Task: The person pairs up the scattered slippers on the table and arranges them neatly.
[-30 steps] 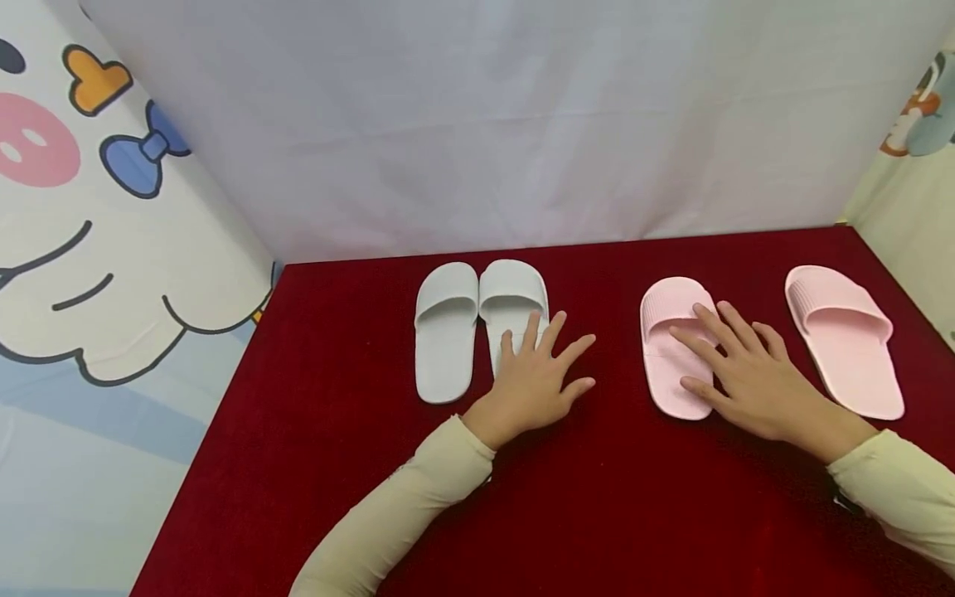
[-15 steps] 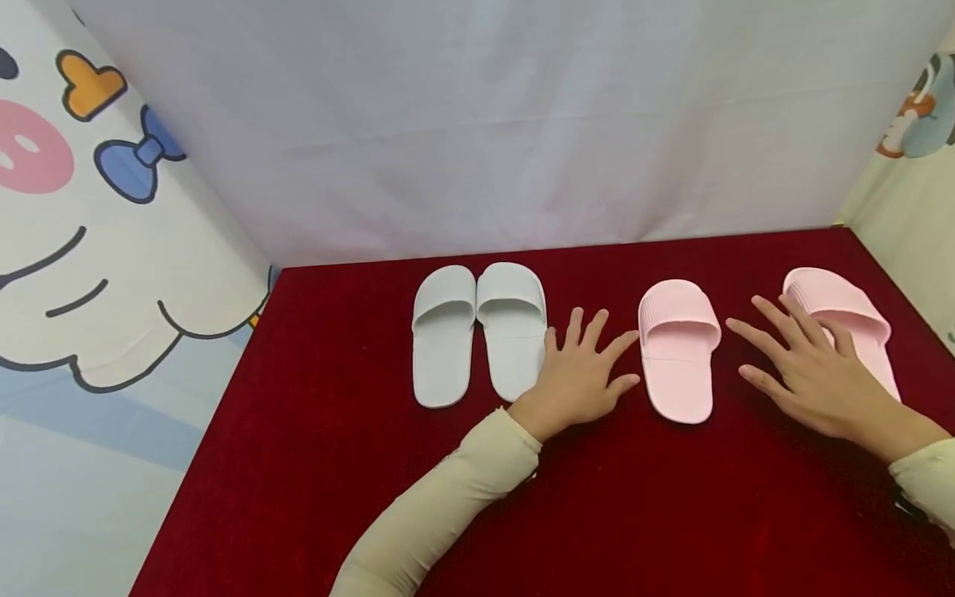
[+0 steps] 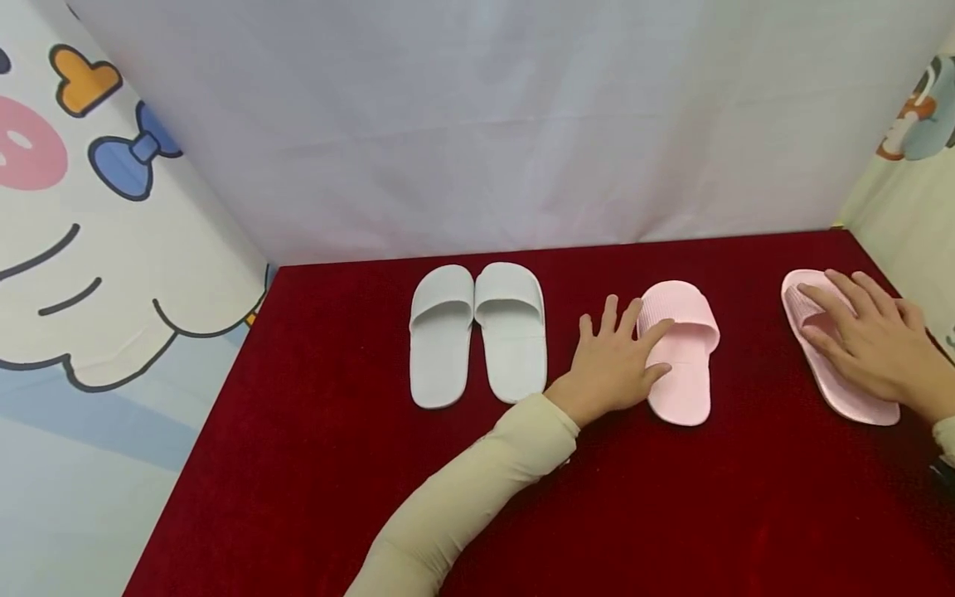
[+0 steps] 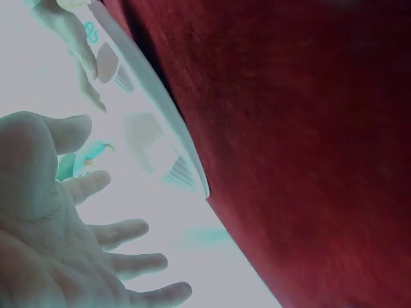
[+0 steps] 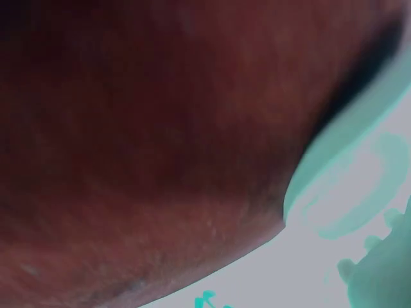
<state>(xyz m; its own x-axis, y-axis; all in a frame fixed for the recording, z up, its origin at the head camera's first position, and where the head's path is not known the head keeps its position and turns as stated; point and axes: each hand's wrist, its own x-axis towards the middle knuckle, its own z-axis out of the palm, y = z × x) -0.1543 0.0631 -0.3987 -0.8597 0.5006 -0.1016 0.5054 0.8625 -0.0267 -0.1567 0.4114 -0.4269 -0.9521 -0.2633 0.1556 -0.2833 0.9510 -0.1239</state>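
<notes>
My left hand [image 3: 615,361] hovers with spread fingers by the left edge of a pink slide slipper [image 3: 681,394], thumb and forefinger overlapping it in the head view. Over the other pink slipper [image 3: 846,394], at the far right, my right hand [image 3: 873,340] lies with fingers extended, hiding much of its strap. Whether either hand touches its slipper, I cannot tell. In the left wrist view the palm of the left hand [image 4: 58,250] faces the camera, holding nothing. The right wrist view is washed out, with the right hand's fingers [image 5: 385,263] at its edge.
A pair of white slippers, the left one [image 3: 438,365] and the right one [image 3: 515,361], stands side by side left of my left hand. All lie on a red cloth surface [image 3: 642,506]. A white curtain [image 3: 522,133] closes the back; printed cloth [image 3: 149,274] hangs at left.
Both hands have moved right: the left from over the right white slipper to the nearer pink one, the right from that pink slipper to the far-right one. The slippers have stayed put.
</notes>
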